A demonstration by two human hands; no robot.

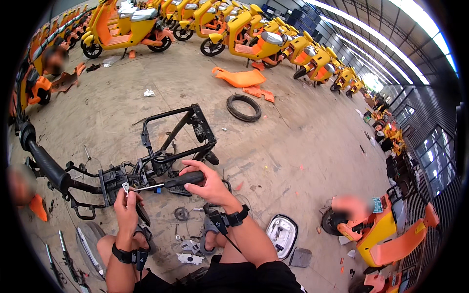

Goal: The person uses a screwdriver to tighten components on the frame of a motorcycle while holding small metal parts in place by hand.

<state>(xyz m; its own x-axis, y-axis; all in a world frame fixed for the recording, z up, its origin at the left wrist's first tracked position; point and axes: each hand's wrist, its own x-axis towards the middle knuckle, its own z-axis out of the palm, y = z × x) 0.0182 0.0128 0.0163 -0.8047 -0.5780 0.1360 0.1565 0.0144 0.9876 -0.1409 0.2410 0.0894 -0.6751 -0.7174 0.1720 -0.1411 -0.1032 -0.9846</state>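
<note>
My right hand (212, 184) grips the thick black handle of a screwdriver (181, 181), its metal shaft pointing left. Between the thumb and fingers of my left hand (128, 209) is a small whitish metal piece (125, 186). The screwdriver's tip reaches close to this piece; whether they touch I cannot tell. Both hands are over the near side of a bare black scooter frame (159, 158), which lies on the concrete floor with cables and brackets exposed.
By my feet lie a small gear (181, 213), an adjustable wrench (189, 245) and a white plate (189, 259). A white shell with dark rim (282, 237) sits to the right. Farther off are a tyre (244, 108), an orange panel (239, 77) and rows of yellow scooters (254, 46).
</note>
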